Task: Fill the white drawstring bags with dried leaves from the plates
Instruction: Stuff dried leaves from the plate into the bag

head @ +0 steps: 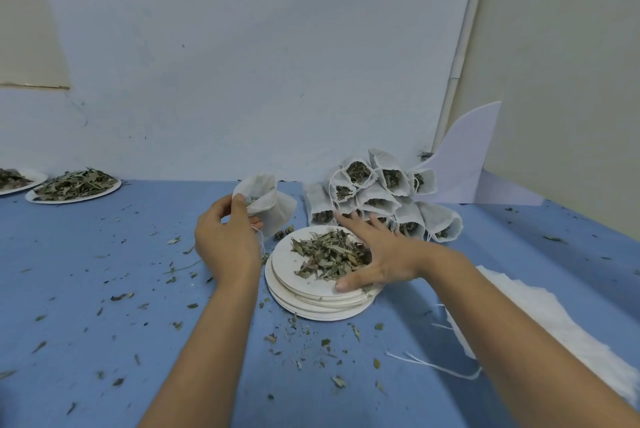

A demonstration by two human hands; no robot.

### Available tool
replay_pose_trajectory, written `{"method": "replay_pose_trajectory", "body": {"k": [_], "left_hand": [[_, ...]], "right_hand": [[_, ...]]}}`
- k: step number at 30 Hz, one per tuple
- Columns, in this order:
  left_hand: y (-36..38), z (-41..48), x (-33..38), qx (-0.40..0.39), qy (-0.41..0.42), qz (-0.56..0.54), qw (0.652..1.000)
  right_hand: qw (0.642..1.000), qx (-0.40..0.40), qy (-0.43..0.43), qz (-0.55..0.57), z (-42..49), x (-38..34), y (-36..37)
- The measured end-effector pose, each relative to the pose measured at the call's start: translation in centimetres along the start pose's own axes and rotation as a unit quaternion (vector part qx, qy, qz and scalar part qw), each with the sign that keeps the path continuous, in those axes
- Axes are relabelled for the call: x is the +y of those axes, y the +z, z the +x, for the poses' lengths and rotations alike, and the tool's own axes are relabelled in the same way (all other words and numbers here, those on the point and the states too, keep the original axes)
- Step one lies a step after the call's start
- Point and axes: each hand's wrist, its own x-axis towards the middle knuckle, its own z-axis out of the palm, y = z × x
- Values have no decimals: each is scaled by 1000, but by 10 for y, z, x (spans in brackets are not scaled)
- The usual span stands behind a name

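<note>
A heap of dried leaves (329, 256) is carried on a stack of white plates (322, 311). Just left of the stack, a white drawstring bag (270, 208) is held up; filled bags (377, 197) are piled just behind it, and flat empty bags (602, 355) are laid to its right.

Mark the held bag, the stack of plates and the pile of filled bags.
held bag (274, 206), head view, on its cloth side.
stack of plates (322, 307), head view, on its front rims.
pile of filled bags (378, 196), head view, on a middle bag's cloth.
</note>
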Motion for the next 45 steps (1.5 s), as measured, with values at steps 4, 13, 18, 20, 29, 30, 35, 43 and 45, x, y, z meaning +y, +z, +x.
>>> {"method": "replay_pose_trajectory", "body": {"k": [4, 13, 18, 20, 29, 30, 35, 43, 45], "left_hand": [[0, 0, 1, -2, -12, -1, 1000], [0, 1, 0, -4, -5, 0, 1000], [1, 2, -5, 2, 3, -3, 1000], [1, 2, -5, 3, 1, -6, 1000], [1, 3, -6, -2, 3, 0, 1000], [1, 3, -6, -1, 3, 0, 1000], [1, 2, -5, 0, 6, 1, 1000], [0, 2, -5, 5, 1, 10, 1000], [0, 1, -4, 3, 0, 10, 1000]], "right_hand": [[1000, 7, -3, 22, 6, 4, 9], [996, 75, -28, -27, 24, -14, 11], [987, 89, -114, -75, 32, -21, 19], [986, 76, -123, -88, 34, -22, 24], [983, 118, -128, -57, 37, -28, 30], [983, 126, -124, -52, 36, -29, 31], [983, 151, -104, -31, 31, -32, 29], [985, 156, -73, -10, 13, -31, 16], [985, 157, -66, -34, 12, -32, 20]]}}
